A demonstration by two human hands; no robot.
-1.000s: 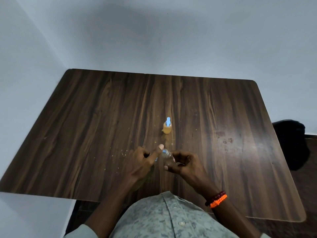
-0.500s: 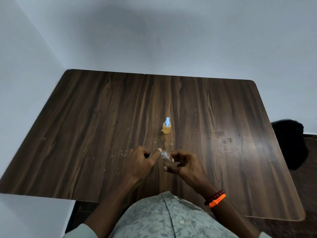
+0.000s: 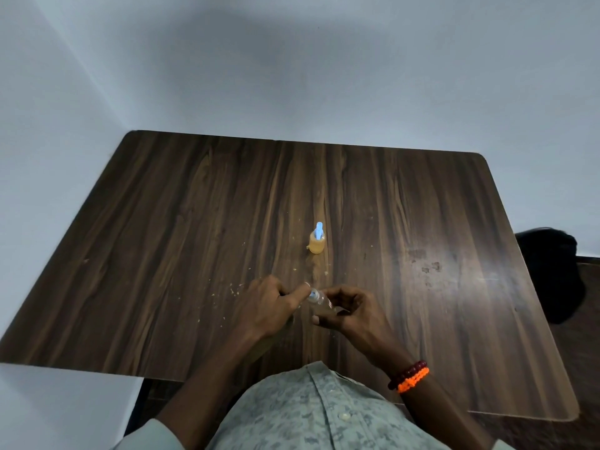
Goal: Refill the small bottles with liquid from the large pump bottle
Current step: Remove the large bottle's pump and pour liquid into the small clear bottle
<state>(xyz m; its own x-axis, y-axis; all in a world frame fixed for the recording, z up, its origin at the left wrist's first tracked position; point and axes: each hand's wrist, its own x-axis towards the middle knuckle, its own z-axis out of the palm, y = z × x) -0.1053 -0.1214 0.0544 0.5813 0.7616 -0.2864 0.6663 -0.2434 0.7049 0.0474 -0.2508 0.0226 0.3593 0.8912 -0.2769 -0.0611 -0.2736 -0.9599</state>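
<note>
**Two hands meet over a small bottle at the table's near edge**

Two hands work close together above the dark wooden table [image 3: 194, 254], just in front of the person's patterned shirt [image 3: 324, 414]. The right hand [image 3: 352, 315] has its fingers curled around a small clear bottle [image 3: 319, 302], which lies tilted with its blue-tipped neck pointing up and to the left. A little pale liquid seems to sit in the bottle's lower part, though it is too small to be sure. The left hand [image 3: 268, 303] is curled as well, its thumb stretched out so the tip touches the bottle's neck. Something appears to be gripped under that hand, but the fingers hide it and it cannot be made out.

Farther out, near the middle of the table, a second small bottle [image 3: 317, 241] stands upright, well apart from the hands. It holds orange liquid and carries a light blue top. Pale crumbs and specks are scattered on the wood between this bottle and the hands.

Red and orange bead bracelets [image 3: 409, 380] circle the right wrist. A black object [image 3: 552, 271] sits beyond the table's right edge, by the grey wall.
</note>
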